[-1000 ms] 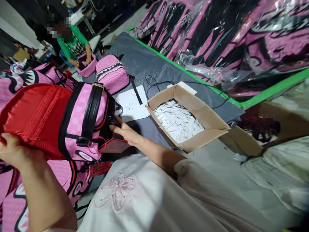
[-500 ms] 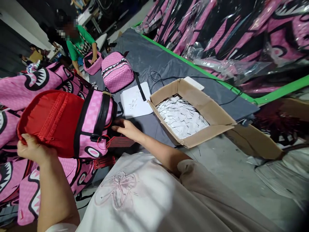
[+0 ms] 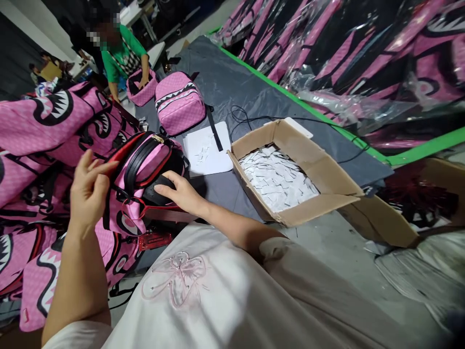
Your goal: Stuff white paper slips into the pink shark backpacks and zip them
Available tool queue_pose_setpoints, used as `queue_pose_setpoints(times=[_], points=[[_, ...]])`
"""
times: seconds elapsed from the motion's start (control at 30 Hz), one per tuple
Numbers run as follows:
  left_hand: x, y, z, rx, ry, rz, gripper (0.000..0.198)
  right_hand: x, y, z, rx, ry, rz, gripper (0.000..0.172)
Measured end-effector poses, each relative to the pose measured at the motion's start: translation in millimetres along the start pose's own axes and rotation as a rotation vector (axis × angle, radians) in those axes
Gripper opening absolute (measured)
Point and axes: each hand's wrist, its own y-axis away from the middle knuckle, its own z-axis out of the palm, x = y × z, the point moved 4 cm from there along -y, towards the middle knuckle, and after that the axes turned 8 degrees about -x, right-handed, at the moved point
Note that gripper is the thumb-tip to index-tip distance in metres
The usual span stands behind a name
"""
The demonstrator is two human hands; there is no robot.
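Observation:
A pink checked backpack [image 3: 167, 160] with black trim and a red lining [image 3: 125, 148] stands in front of me on the grey table. My left hand [image 3: 89, 189] is at its left side, fingers stretched apart, close to the edge of the red lining. Resting on the backpack's black part is my right hand [image 3: 181, 194], thumb and forefinger apart; its other fingers are partly hidden. From the backpack hangs a red cord loop [image 3: 133, 208], with a red tag [image 3: 155, 240] below it.
More pink shark-mouth bags [image 3: 47, 179] are heaped at left. A cardboard box [image 3: 329, 201] of white paper slips stands right, beside white sheets [image 3: 214, 160]. Behind are another backpack [image 3: 180, 104], a co-worker in green [image 3: 125, 53] handling a pink bag, and plastic-wrapped bags [image 3: 327, 58].
My left hand has let go of the red panel, which has swung up from lying flat and folded toward the backpack. My right hand has shifted onto the black part.

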Motion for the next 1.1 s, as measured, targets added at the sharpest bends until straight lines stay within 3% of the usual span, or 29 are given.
queue_pose_setpoints(times=[0.1, 0.17, 0.23, 0.3, 0.4, 0.5, 0.63, 0.7, 0.8, 0.87, 0.97, 1.03, 1.1], points=[[25, -16, 2.1, -0.245, -0.178, -0.116, 0.056, -6, -19, 19, -0.090, 0.040, -0.076, 0.031], [26, -28, 3.4, -0.276, -0.309, -0.201, 0.061, -10, -30, 27, -0.111, 0.045, -0.108, 0.028], [20, -38, 4.0, -0.183, -0.313, -0.223, 0.051, -11, -38, 31, -0.114, 0.055, -0.101, 0.024], [9, -44, 3.4, -0.016, -0.255, -0.245, 0.039, -10, -38, 29, -0.106, 0.088, -0.060, 0.021], [-13, -45, 4.4, 0.161, -0.225, -0.388, 0.032, -9, -16, 21, -0.102, 0.156, 0.000, 0.020], [-23, -44, 8.8, 0.185, -0.267, -0.501, 0.031, -6, 17, 8, -0.057, 0.167, 0.022, 0.022], [-10, -44, 13.2, 0.187, -0.261, -0.398, 0.033, -1, 34, -16, -0.018, 0.147, 0.079, 0.027], [-1, -41, 13.8, 0.186, -0.227, -0.332, 0.032, -2, 24, -36, 0.042, 0.176, 0.048, 0.032], [10, -34, 15.3, 0.180, -0.183, -0.248, 0.029, -4, -6, -75, 0.340, 0.247, -0.044, 0.037], [14, -30, 16.4, 0.194, -0.177, -0.211, 0.026, 2, -27, -90, 0.425, 0.282, 0.002, 0.040], [9, -22, 16.1, 0.249, -0.208, -0.242, 0.026, 10, -43, -86, 0.256, 0.338, 0.107, 0.049], [-2, -16, 15.0, 0.305, -0.236, -0.304, 0.028, 9, -33, -76, 0.138, 0.361, 0.091, 0.056], [-15, -10, 15.6, 0.353, -0.249, -0.356, 0.028, 6, -11, -70, 0.106, 0.333, 0.067, 0.059]])
